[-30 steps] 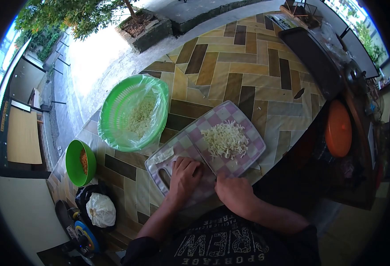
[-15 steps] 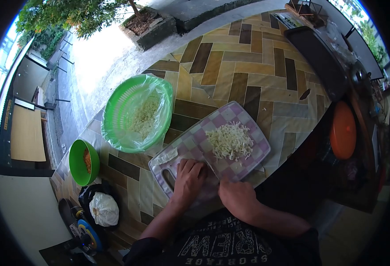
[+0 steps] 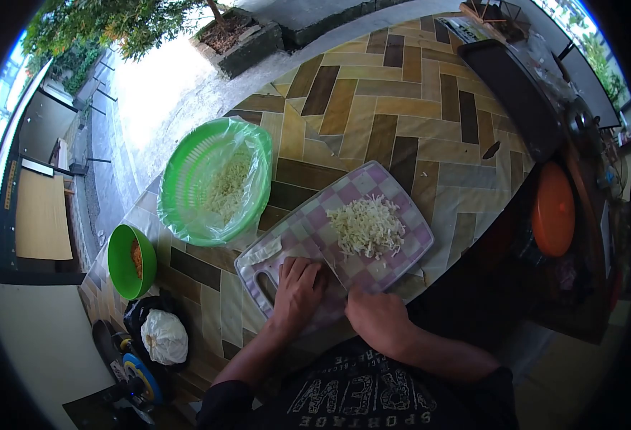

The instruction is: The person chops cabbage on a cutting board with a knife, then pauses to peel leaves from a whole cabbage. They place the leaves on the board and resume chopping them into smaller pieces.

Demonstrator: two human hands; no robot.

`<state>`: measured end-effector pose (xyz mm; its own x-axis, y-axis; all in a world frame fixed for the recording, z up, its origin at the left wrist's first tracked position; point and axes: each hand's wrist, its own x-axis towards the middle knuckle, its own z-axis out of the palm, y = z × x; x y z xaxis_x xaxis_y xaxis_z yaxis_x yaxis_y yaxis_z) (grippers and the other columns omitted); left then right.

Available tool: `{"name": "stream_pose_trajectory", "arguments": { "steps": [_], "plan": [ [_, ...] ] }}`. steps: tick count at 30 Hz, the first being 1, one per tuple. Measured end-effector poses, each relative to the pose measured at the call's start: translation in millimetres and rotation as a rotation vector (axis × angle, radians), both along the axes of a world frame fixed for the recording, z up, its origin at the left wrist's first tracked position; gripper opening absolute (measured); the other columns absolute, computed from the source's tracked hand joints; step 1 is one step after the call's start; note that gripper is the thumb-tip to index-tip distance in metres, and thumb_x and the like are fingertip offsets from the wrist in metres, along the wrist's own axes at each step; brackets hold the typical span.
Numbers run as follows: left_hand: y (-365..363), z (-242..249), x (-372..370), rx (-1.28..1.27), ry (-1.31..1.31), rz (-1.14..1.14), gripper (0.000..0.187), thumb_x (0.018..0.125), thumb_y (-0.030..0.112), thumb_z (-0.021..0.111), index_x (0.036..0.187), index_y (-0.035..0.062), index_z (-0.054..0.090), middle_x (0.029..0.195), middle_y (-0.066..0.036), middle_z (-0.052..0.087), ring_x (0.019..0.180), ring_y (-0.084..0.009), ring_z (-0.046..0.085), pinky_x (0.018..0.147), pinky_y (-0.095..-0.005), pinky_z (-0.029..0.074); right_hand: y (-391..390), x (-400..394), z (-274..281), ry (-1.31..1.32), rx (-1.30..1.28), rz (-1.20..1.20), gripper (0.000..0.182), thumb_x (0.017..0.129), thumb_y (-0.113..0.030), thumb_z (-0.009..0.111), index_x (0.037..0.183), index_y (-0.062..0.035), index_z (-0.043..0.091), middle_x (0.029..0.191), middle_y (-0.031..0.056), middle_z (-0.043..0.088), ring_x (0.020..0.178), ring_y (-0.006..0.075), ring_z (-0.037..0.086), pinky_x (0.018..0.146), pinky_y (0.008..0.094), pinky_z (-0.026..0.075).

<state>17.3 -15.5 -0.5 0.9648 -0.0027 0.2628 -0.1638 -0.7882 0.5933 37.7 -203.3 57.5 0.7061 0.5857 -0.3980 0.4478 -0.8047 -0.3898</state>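
Observation:
A pink and white checkered cutting board [image 3: 419,247] lies on the table near my body. My right hand [image 3: 378,317] is closed round the handle of a knife [image 3: 335,271], whose thin blade points up and left across the board. Just left of the blade, my left hand [image 3: 300,288] rests on the board with bent fingers pressed together; what lies under them is hidden. Shredded pale vegetable [image 3: 367,226] is heaped on the board's right half. A pale piece [image 3: 263,249] lies by the board's handle hole.
Back left stands a green basket [image 3: 175,172] lined with clear plastic, holding more shreds. A green bowl [image 3: 120,264] with orange contents and a white bundle [image 3: 165,337] are at the left. A dark tray [image 3: 509,97] and an orange lid [image 3: 552,209] are at the right.
The whole view has shifted slightly, so the board, basket and hands appear a little further left. Both hands keep nearly the same pose on the board.

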Motion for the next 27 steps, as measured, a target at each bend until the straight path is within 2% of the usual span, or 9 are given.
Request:
{"name": "stream_pose_trajectory", "arguments": {
  "steps": [9,12,17,20,23,24,27],
  "plan": [
    [-0.5,-1.1,-6.0,0.021,-0.045,0.049,0.017,0.078,0.007,0.079,0.093,0.0043,0.071,0.095,-0.010,0.066,0.095,-0.0316,0.061,0.087,-0.0421,0.049,-3.8,-1.6,-3.0,-0.040,0.025,0.011,0.029,0.100,-0.029,0.061,0.098,-0.0001,0.057,0.067,0.0156,0.071,0.065,0.0334,0.074,0.059,0.0448,0.059],
    [1.0,2.9,-6.0,0.043,-0.045,0.039,0.017,0.079,0.008,0.079,0.093,0.0043,0.071,0.095,-0.009,0.067,0.094,-0.0313,0.062,0.087,-0.0425,0.049,-10.0,8.4,-1.8,-0.133,0.030,0.030,0.018,0.096,-0.020,0.059,0.096,-0.0014,0.060,0.069,0.0132,0.072,0.067,0.0304,0.076,0.060,0.0425,0.059],
    [0.5,-4.9,3.9,0.066,-0.070,-0.009,0.013,0.083,0.013,0.076,0.091,0.0049,0.070,0.093,-0.010,0.067,0.093,-0.0317,0.062,0.084,-0.0428,0.049,-46.7,33.4,17.0,-0.099,0.021,0.093,0.027,0.101,-0.029,0.058,0.100,-0.0019,0.059,0.069,0.0148,0.070,0.067,0.0357,0.073,0.060,0.0483,0.057],
    [-18.7,-0.2,19.5,0.008,-0.021,-0.070,0.014,0.081,0.013,0.078,0.091,0.0051,0.071,0.094,-0.011,0.068,0.097,-0.0323,0.064,0.086,-0.0430,0.050,-64.3,41.0,27.5,-0.063,0.053,0.097,0.033,0.102,-0.036,0.059,0.105,-0.0035,0.056,0.071,0.0158,0.070,0.069,0.0379,0.072,0.062,0.0513,0.056],
    [-31.8,31.6,9.6,0.044,0.112,-0.029,0.014,0.081,0.014,0.078,0.089,0.0058,0.070,0.092,-0.012,0.067,0.097,-0.0331,0.064,0.085,-0.0428,0.050,-78.8,51.3,46.4,-0.076,0.068,0.048,0.035,0.101,-0.038,0.062,0.110,-0.0051,0.055,0.075,0.0158,0.070,0.073,0.0374,0.072,0.065,0.0510,0.056],
    [-29.5,39.1,1.1,0.039,0.155,-0.065,0.023,0.081,0.020,0.080,0.100,0.0085,0.073,0.095,-0.011,0.066,0.096,-0.0319,0.064,0.086,-0.0421,0.050,-81.1,55.5,53.2,-0.085,0.074,0.025,0.036,0.100,-0.039,0.063,0.111,-0.0056,0.054,0.076,0.0157,0.070,0.075,0.0369,0.072,0.066,0.0503,0.056],
    [-42.0,53.3,-12.1,0.029,-0.249,-0.107,0.039,0.087,0.030,0.079,0.121,0.0122,0.071,0.110,-0.010,0.063,0.105,-0.0293,0.060,0.091,-0.0431,0.046,-86.1,61.2,64.2,-0.265,0.000,0.114,0.038,0.096,-0.037,0.069,0.113,-0.0057,0.055,0.078,0.0132,0.071,0.075,0.0352,0.072,0.070,0.0464,0.056]
  ]
}}
